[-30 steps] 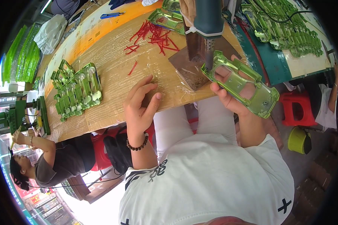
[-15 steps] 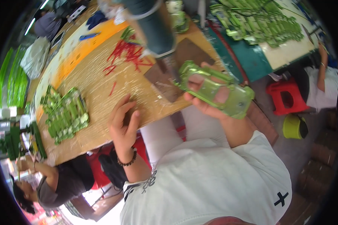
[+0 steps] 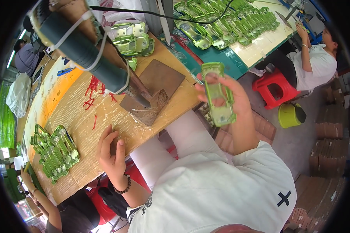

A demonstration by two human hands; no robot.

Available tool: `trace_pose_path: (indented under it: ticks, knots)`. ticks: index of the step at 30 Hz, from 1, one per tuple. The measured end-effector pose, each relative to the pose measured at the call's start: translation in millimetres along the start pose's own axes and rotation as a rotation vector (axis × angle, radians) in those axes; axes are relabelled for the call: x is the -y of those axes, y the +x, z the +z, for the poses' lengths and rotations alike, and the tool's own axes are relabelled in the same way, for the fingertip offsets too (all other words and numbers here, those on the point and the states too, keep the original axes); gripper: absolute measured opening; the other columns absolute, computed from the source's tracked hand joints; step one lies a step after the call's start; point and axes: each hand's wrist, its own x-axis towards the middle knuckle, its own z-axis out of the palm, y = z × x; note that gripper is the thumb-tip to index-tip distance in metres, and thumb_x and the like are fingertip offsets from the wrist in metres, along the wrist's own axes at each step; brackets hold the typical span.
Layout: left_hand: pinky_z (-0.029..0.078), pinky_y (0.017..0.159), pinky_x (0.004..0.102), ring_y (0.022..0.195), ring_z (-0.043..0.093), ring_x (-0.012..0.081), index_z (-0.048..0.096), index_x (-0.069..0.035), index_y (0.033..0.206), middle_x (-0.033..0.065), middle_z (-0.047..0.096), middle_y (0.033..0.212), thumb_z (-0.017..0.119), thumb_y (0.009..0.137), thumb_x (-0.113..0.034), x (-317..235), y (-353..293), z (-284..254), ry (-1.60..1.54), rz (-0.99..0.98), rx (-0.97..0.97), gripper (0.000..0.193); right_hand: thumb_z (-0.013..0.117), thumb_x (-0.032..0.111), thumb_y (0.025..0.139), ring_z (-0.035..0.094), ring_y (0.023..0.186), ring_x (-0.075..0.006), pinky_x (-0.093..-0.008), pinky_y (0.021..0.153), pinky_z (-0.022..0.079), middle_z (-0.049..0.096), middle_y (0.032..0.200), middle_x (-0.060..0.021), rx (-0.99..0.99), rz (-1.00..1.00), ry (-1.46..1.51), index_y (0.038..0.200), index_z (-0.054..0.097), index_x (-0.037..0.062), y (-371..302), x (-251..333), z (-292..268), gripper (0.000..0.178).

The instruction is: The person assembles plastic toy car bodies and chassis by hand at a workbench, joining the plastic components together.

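My right hand (image 3: pixel 238 93) holds up a translucent green plastic car-shaped shell (image 3: pixel 220 101), fingers around its long sides, just past the table's right edge. My left hand (image 3: pixel 112 152) rests at the table's near edge; its fingers are loosely bent and apart, with nothing in them. Between the hands, a dark cylindrical power tool (image 3: pixel 79 48) is strapped with pale ties to a slanting support. Its metal tip (image 3: pixel 143 101) points down over a brown plate (image 3: pixel 159 83). A group of similar green shells (image 3: pixel 56 153) lies left of my left hand.
Red plastic scraps (image 3: pixel 92 89) lie on the wooden table (image 3: pixel 83 120). More green shells (image 3: pixel 130 40) stand behind the tool, and many cover a second table (image 3: pixel 256 48). A person (image 3: pixel 313 64) sits there on a red stool (image 3: pixel 274 87). A black cable (image 3: pixel 144 12) crosses overhead.
My right hand has carried the green shell away from the tool's tip, out past the table edge, and turned it more upright. The view has shifted; my left hand stays by the table edge.
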Motion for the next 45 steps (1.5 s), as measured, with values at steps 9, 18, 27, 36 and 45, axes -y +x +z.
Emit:
trace_pose_path:
  ticks: [9,18,27,36,45]
  knots:
    - [0.045,0.073,0.0280,0.082,0.058,0.0225,0.060,0.002,0.089,0.0171,0.058,0.107,0.062,0.075,-0.008,1,-5,-5,-0.051,-0.022,-0.014,0.017,0.053,0.013,0.083,0.057,0.069,-0.0166,-0.0298,0.058,0.050,0.057,0.093,-0.0112,-0.149,-0.458,-1.002,0.102,0.049,-0.0032,60,33,-5,0.025]
    - [0.045,0.060,0.0273,0.069,0.058,0.0202,0.061,0.001,0.089,0.0159,0.059,0.105,0.066,0.073,-0.011,13,-6,-4,-0.095,-0.010,-0.036,0.020,0.061,0.010,0.078,0.055,0.064,-0.0106,-0.0257,0.056,0.046,0.059,0.085,-0.0083,0.127,-0.632,-1.402,0.088,0.054,0.0010,115,43,61,0.015]
    - [0.047,0.062,0.0283,0.071,0.058,0.0228,0.061,0.000,0.087,0.0150,0.060,0.103,0.065,0.074,-0.012,8,-4,-6,-0.116,-0.025,-0.018,0.018,0.063,0.018,0.080,0.059,0.074,-0.0178,-0.0290,0.067,0.047,0.063,0.084,-0.0108,0.833,-0.908,-1.153,0.098,0.060,-0.0007,298,-10,115,0.027]
    - [0.046,0.052,0.0267,0.061,0.057,0.0206,0.060,0.001,0.085,0.0146,0.061,0.100,0.064,0.075,-0.013,18,-9,-12,-0.218,0.038,-0.108,0.018,0.061,0.023,0.076,0.060,0.074,-0.0286,-0.0357,0.066,0.046,0.063,0.081,-0.0124,0.663,-1.015,-2.128,0.088,0.066,0.0064,275,-19,178,0.021]
    - [0.047,0.054,0.0287,0.064,0.059,0.0227,0.060,0.001,0.084,0.0146,0.061,0.098,0.064,0.075,-0.013,17,-5,-12,-0.231,0.060,-0.077,0.017,0.051,0.023,0.085,0.060,0.078,-0.0292,-0.0333,0.070,0.047,0.063,0.089,-0.0131,0.280,-1.186,-1.863,0.103,0.061,0.0119,265,-7,153,0.024]
